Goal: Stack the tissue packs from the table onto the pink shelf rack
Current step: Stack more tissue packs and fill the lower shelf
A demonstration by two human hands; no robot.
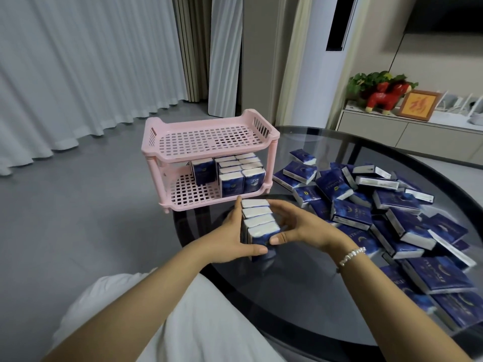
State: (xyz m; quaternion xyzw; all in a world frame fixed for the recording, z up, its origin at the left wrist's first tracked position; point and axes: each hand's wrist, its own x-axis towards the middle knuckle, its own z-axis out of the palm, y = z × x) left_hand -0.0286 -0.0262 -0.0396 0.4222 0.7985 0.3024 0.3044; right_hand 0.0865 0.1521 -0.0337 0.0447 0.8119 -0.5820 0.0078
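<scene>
A pink two-tier shelf rack [183, 150] stands on the far left edge of the round glass table [300, 296]. Its top tier is bare; its lower tier holds several dark blue tissue packs [236, 176] standing upright on the right half. Just in front of the rack I hold a row of several upright tissue packs [258, 223] pressed together between both hands. My left hand [230, 239] clamps the row's left side and my right hand [300, 226], with a bead bracelet on the wrist, clamps its right side. A loose heap of tissue packs [386, 212] lies on the table to the right.
Grey floor and white curtains [78, 74] lie to the left beyond the table edge. A tall white air conditioner [329, 61] stands behind the table. A low cabinet [407, 131] at the back right carries a red toy horse, a plant and a framed picture.
</scene>
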